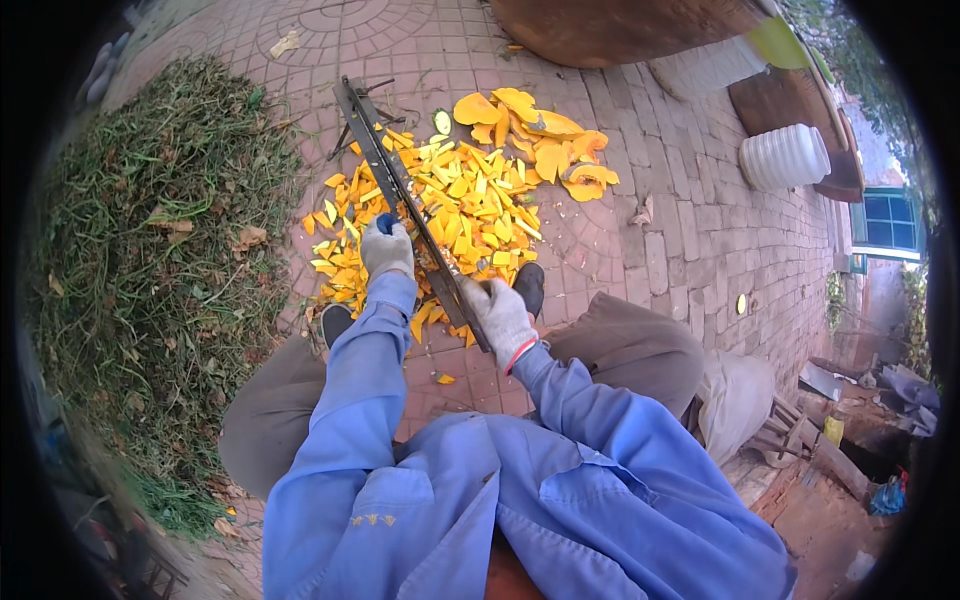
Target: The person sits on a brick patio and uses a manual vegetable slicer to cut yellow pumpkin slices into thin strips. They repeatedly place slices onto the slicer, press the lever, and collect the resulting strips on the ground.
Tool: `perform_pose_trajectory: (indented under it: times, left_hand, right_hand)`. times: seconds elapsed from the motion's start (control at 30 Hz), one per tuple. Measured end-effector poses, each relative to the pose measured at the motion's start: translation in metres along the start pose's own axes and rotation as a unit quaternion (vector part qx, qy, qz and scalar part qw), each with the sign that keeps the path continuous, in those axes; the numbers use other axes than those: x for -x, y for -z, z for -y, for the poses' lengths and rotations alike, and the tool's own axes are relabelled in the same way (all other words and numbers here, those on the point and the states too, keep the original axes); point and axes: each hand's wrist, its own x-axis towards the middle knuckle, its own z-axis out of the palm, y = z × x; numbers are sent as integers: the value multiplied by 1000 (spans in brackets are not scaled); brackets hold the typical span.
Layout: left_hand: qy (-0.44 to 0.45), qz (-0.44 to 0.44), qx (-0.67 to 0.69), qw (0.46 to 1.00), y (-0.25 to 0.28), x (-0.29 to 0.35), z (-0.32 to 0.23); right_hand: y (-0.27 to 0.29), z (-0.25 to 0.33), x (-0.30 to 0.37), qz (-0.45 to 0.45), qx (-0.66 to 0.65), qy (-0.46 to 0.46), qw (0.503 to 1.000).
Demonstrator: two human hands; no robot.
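Observation:
A long, narrow dark bar [428,236], which looks like a chopping frame with thin legs at its far end, slants across a heap of cut orange pumpkin pieces [460,190]. My left hand [388,250], in a greyish work glove, is closed just left of the bar. Something dark blue shows at its fingertips; I cannot make out what it is. On the bar's near right side, my right hand [498,312], in a pale glove with a red cuff edge, is closed round the near part of the bar. Its fingertips are partly hidden.
Bigger pumpkin slabs [545,140] lie beyond the heap. A large pile of cut green vines [170,290] covers the left side. White ribbed buckets [785,157] and large brown vessels [620,25] stand at far right. My shoes [530,288] flank the pieces on the brick paving [640,220].

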Motion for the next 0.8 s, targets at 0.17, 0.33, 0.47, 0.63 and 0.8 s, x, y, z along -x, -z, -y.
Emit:
perform_pose_trajectory:
  times: [0.17,0.33,0.47,0.63,0.8]
  left_hand:
    - [-279,-6,-228,933,9,-4,-79]
    - [-405,246,-238,848,-17,-20,-64]
    - [-366,193,-283,865,-37,-11,-68]
    - [-409,173,-277,852,-34,-15,-60]
    - [-408,198,-276,847,-34,-16,-72]
  right_hand:
    - [7,-56,-109,-96,-216,-133,962]
    - [20,-114,-201,-155,-159,-141,965]
    - [61,-158,-250,-181,-130,-209,952]
    - [104,-140,-272,-328,-33,-147,932]
    - [122,-153,-329,-347,-36,-115,930]
